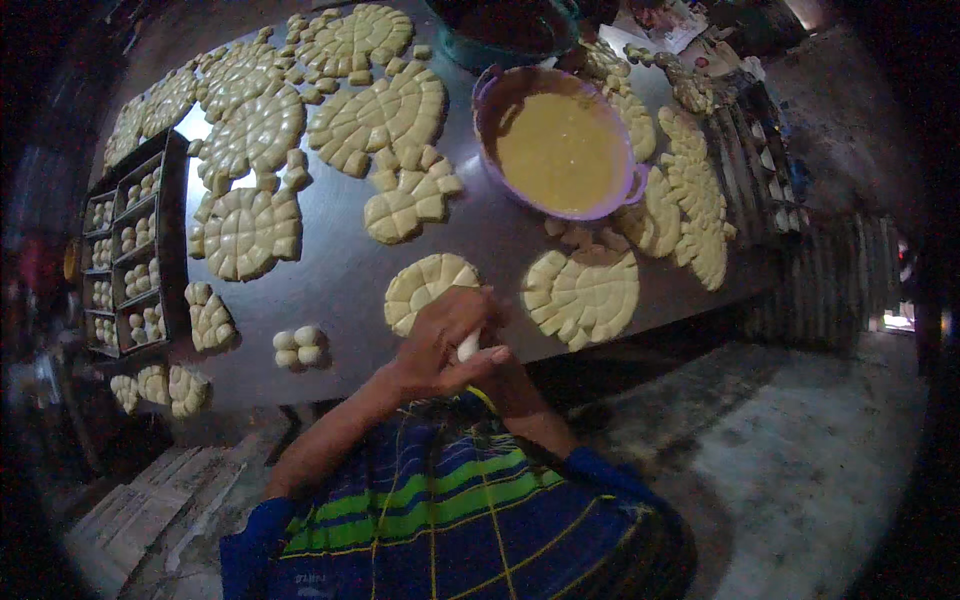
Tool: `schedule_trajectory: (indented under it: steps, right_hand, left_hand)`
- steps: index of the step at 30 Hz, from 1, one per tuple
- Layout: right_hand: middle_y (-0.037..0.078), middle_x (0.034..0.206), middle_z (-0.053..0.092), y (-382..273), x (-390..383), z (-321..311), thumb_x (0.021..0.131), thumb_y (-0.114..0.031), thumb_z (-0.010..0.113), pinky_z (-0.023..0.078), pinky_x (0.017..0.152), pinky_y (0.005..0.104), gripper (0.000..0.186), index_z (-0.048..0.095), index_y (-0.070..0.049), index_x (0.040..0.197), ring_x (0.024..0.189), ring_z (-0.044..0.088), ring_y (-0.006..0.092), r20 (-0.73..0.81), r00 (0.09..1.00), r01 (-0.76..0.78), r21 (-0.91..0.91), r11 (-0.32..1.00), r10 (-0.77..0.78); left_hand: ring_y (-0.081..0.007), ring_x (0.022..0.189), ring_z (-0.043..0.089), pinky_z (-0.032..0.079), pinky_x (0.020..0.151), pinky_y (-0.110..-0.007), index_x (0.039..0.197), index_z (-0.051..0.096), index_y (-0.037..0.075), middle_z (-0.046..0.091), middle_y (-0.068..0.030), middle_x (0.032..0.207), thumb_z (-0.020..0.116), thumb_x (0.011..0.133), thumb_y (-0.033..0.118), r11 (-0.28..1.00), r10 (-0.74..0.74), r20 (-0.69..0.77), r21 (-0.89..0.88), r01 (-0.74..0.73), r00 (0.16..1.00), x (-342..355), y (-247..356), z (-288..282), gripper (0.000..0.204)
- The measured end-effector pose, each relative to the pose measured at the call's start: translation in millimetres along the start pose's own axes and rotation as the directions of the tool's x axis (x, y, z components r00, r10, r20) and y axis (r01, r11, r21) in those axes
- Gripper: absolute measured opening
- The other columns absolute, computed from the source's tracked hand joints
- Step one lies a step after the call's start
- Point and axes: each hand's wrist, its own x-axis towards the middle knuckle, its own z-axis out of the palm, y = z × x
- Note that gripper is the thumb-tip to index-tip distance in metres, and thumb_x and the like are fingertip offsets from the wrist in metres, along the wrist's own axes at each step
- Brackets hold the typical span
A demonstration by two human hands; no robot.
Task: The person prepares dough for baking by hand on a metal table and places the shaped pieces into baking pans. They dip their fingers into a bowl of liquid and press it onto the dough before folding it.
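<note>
While we look down: both of our hands meet just in front of the chest, at the near edge of the steel table.
Left hand: curled loosely over the top, fingers bent, closed around a small pale dough piece.
Right hand: tucked beneath and mostly hidden by the left; we cannot tell how far it is open, though it seems to cup the same piece from below.
Where the piece lies: between our two hands, above the table edge, only a sliver showing.
Key relation: the nearest scored dough round sits on the table just beyond our left hand, touching it in the view; the left hand is nearer.
Look of the dough: pale cream, smooth, soft; the rounds are cut into wedge-like segments.
Further off: a purple basin of yellow filling stands well beyond, right of centre.
</note>
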Motion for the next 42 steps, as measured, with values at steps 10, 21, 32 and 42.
schedule_trajectory:
  steps: [10, 21, 32, 42]
  right_hand:
    - [0.008, 0.099, 0.073, -189.1, 88.1, -85.2, 0.085, -0.008, 0.071, 0.053, 0.084, 0.0308, 0.029, 0.069, -0.003, 0.113, 0.090, 0.068, 0.0172, -0.054, 0.986, 0.071, -0.711, 0.700, -0.155]
    - [0.015, 0.092, 0.073, -172.2, 187.1, -119.8, 0.078, -0.007, 0.072, 0.052, 0.076, 0.0330, 0.025, 0.072, -0.001, 0.102, 0.082, 0.070, 0.0230, 0.297, 0.901, 0.300, -0.953, 0.040, 0.317]
    - [0.015, 0.088, 0.073, -186.8, 164.2, -106.5, 0.076, -0.008, 0.074, 0.054, 0.074, 0.0325, 0.022, 0.073, -0.001, 0.097, 0.083, 0.071, 0.0231, 0.371, 0.894, 0.364, -0.928, 0.075, 0.251]
    - [0.009, 0.114, 0.065, -193.5, 132.9, -76.8, 0.084, -0.004, 0.069, 0.050, 0.092, 0.0341, 0.038, 0.060, -0.001, 0.121, 0.106, 0.062, 0.0206, 0.166, 0.956, -0.061, -0.693, 0.718, 0.241]
  left_hand:
    - [-0.0204, 0.114, 0.057, 0.040, 0.103, -0.035, 0.115, 0.063, 0.006, 0.064, -0.0090, 0.119, 0.054, 0.098, 0.018, 0.695, -0.692, -0.112, -0.374, 0.614, 0.714, -60.8, -37.6, -43.6, 0.023]
    - [-0.0153, 0.103, 0.059, 0.043, 0.095, -0.031, 0.108, 0.064, 0.005, 0.066, -0.0053, 0.109, 0.059, 0.096, 0.020, 0.527, -0.835, -0.422, -0.428, 0.734, 0.353, -82.2, -16.3, -85.4, 0.020]
    - [-0.0194, 0.101, 0.061, 0.046, 0.093, -0.034, 0.107, 0.064, 0.005, 0.067, -0.0083, 0.106, 0.060, 0.095, 0.022, 0.710, -0.688, -0.461, -0.266, 0.652, 0.561, -82.7, -35.0, -69.1, 0.022]
    - [-0.0198, 0.109, 0.059, 0.044, 0.100, -0.035, 0.113, 0.062, 0.003, 0.064, -0.0091, 0.113, 0.056, 0.098, 0.026, 0.644, -0.758, -0.289, -0.471, 0.603, 0.584, -68.3, -31.1, -49.0, 0.028]
